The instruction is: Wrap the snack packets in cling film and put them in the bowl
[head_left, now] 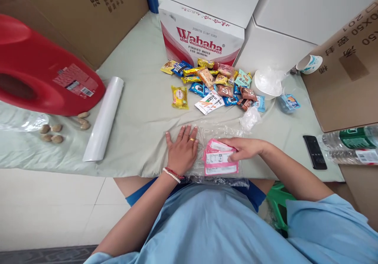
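Observation:
My left hand (182,150) lies flat on the cloth-covered table with its fingers spread, at the left edge of a clear plastic bag (226,131). Just right of it, my right hand (247,148) grips several fanned-out pink packets (221,170) with white labels, its thumb pressed on top. The packets overlap one another above the clear plastic; whether they touch it I cannot tell. Beyond both hands lies a pile of small wrapped snacks (226,91). A yellow snack packet (179,97) sits apart at the pile's left.
A Wahaha water carton (203,39) stands behind the snacks. To the left are a white roll (104,120), a red jug (53,75) and several walnuts (57,128). On the right are a white bowl (265,85), a phone (314,152) and plastic bottles (351,138).

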{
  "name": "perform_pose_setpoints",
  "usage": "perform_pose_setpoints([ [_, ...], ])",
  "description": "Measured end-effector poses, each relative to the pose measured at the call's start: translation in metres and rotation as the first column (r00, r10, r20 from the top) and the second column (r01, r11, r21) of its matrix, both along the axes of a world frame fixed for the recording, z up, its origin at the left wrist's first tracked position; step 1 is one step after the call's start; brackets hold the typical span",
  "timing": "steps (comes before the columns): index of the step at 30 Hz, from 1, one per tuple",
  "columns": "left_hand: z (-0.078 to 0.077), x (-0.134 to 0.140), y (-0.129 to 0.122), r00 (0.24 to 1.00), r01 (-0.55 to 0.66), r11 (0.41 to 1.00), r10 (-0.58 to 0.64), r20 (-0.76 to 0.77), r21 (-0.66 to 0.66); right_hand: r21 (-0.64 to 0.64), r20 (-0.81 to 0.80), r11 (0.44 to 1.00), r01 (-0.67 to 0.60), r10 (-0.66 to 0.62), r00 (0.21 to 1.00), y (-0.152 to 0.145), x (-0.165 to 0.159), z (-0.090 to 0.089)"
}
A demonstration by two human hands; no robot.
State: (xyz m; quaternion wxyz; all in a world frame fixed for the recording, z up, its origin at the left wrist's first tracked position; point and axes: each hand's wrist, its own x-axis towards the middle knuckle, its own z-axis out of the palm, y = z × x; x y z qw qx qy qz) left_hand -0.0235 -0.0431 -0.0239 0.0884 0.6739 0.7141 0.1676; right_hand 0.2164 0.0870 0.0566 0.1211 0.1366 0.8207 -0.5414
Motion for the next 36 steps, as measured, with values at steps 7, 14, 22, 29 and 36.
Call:
perform_pose_setpoints([
  [7,-0.001,-0.001,-0.001,0.998,-0.052,0.999,0.051,-0.046,-0.008,0.702,-0.009,0.690,0.178,-0.241,0.971,-0.029,-0.024,-0.002],
  [14,0.002,-0.001,-0.002,0.995,-0.096,0.995,0.096,-0.008,0.019,0.779,0.003,0.600,0.179,-0.290,0.957,-0.076,-0.023,-0.016],
  [22,-0.006,-0.015,-0.003,0.969,-0.166,0.974,0.131,0.210,0.157,0.748,-0.038,0.570,0.340,-0.474,0.880,-0.069,-0.023,-0.027],
  [29,-0.002,-0.020,-0.012,0.984,-0.167,0.978,0.157,0.084,0.124,0.688,-0.046,0.615,0.385,-0.493,0.869,-0.059,-0.017,-0.029],
  [36,0.013,-0.009,-0.018,0.993,-0.117,0.992,0.115,-0.034,-0.041,0.625,-0.219,0.596,0.504,-0.486,0.846,-0.058,-0.019,-0.014],
])
